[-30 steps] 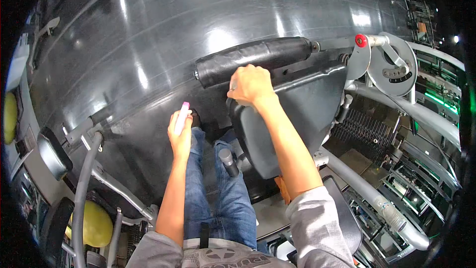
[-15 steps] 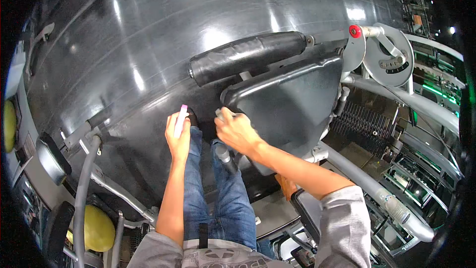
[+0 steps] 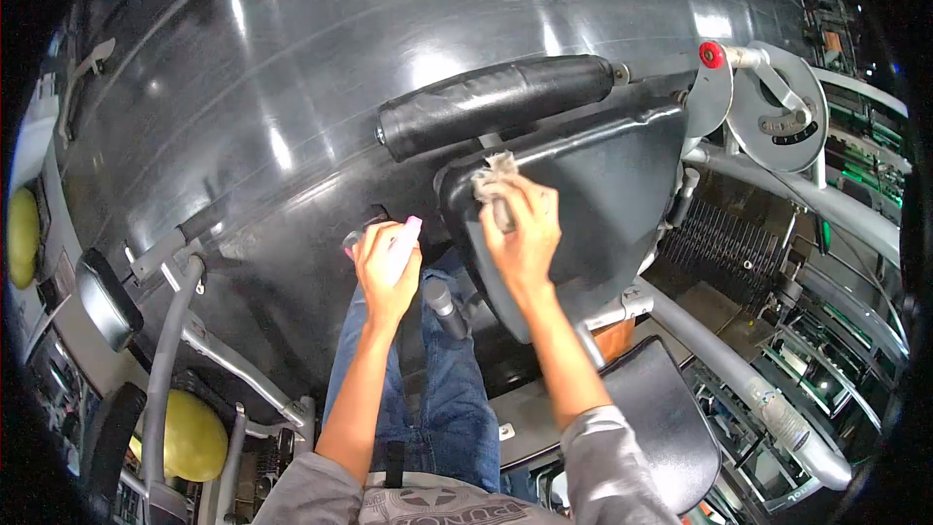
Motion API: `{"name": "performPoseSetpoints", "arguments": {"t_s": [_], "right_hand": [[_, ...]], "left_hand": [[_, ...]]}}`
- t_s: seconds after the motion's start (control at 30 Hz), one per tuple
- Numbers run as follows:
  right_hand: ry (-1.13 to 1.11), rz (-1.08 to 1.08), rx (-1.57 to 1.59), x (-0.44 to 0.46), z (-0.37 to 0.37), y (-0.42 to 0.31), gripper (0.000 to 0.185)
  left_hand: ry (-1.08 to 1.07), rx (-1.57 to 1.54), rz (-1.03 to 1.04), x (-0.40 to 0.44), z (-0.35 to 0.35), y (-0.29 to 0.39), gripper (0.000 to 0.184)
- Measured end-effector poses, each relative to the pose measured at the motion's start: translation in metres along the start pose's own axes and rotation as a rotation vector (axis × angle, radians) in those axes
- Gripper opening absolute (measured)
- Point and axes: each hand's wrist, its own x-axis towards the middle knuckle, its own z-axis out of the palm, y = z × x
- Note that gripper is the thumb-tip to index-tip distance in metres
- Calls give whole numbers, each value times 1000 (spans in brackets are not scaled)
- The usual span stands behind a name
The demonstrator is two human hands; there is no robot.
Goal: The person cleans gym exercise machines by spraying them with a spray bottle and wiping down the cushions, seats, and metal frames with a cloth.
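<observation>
My right hand [image 3: 525,228] is closed round a crumpled greyish cloth [image 3: 496,175], over the near left part of the black padded seat [image 3: 603,194]. Left of the seat, my left hand [image 3: 386,258] grips a white bottle with a pink tip [image 3: 403,241], held above my legs. Beyond the seat lies a black roller pad [image 3: 496,102]. A grey-capped handle [image 3: 443,303] stands over my knee, between my forearms.
At the right are a grey cam plate with a red knob [image 3: 712,55], a weight stack [image 3: 724,248] and thick silver frame tubes. Another black pad [image 3: 666,428] is at lower right. At the left are grey bars, a small pad [image 3: 107,299] and a yellow ball [image 3: 185,436].
My right hand has moved from the seat's left edge onto its top with the cloth, now more visible. My left hand has shifted right and turned, tilting the bottle further right.
</observation>
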Motion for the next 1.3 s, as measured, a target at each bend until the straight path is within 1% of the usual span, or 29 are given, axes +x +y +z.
{"name": "performPoseSetpoints", "arguments": {"t_s": [0.07, 0.1, 0.13, 0.2, 0.27, 0.3, 0.33, 0.37, 0.43, 0.47, 0.53, 0.57, 0.6, 0.67, 0.77, 0.8, 0.87, 0.9, 0.93, 1.0, 1.03, 1.1, 1.13, 1.2, 1.23, 1.27, 1.3], "right_hand": [[-34, -28, 32, -21, 10, -9, 31], [-78, -33, 27, -29, 10, -10, 32], [-121, -39, 23, -37, 11, -10, 33], [-146, -70, 5, -45, 6, 1, 34], [-259, -169, 2, -52, -4, 17, 33], [-282, -180, -26, -55, -8, 27, 32], [-304, -137, -30, -54, -15, 34, 28], [-256, -98, -38, -52, -19, 43, 26], [-161, 4, -30, -46, -24, 51, 23], [-94, -7, -42, -43, -24, 52, 28], [3, 46, 2, -34, -15, 43, 31], [62, 55, 43, -29, -10, 34, 34], [70, 64, 49, -25, -4, 29, 35], [68, -24, 76, -12, 1, 11, 36], [-42, -165, 69, -1, 8, -5, 38], [-59, -225, 84, 4, 9, -8, 35], [-81, -334, 92, 12, 13, -16, 30], [-129, -378, 86, 15, 15, -22, 28], [-184, -371, 78, 14, 16, -30, 28], [-384, -334, -205, 10, 28, -39, 28], [-385, -341, -199, 7, 31, -42, 28], [-528, -460, -513, 0, 35, -48, 20], [-529, -464, -509, -6, 38, -48, 20], [-591, -585, -674, -19, 41, -47, 16], [-712, -581, -698, -26, 41, -48, 17], [-713, -581, -698, -33, 39, -48, 17], [-701, -630, -734, -40, 39, -43, 17]], "left_hand": [[79, -15, -21, -3, 12, 2, 27], [128, -40, -16, -3, 19, 6, 24], [120, -35, -13, -4, 24, 10, 24], [200, -8, 34, -6, 35, 15, 20], [223, -32, 12, -10, 50, 13, 21], [258, -37, -41, -13, 57, 12, 22], [294, -40, -95, -14, 61, 15, 23], [292, 15, -81, -16, 63, 18, 15], [293, 19, -67, -19, 70, 16, 15], [292, 20, -55, -21, 73, 14, 15], [297, 29, -52, -22, 76, 16, 14], [329, 4, -80, -21, 75, 18, 14], [358, -18, -107, -21, 75, 19, 13], [376, -69, -80, -21, 69, 12, 12], [479, -99, -104, -17, 57, -2, 10], [477, -88, -135, -15, 49, -3, 9], [555, -179, -179, -9, 39, -4, 8], [544, -194, -223, -8, 33, -6, 9], [551, -193, -224, -7, 27, -7, 9], [550, -241, -275, -5, 16, -10, 10], [550, -269, -261, -5, 12, -11, 11], [540, -316, -271, -5, 4, -10, 11], [521, -367, -282, -5, 1, -11, 12], [511, -341, -256, -6, -3, -15, 11], [497, -318, -229, -7, -5, -17, 10], [497, -317, -229, -8, -5, -18, 10], [494, -342, -259, -7, -6, -18, 10]]}}
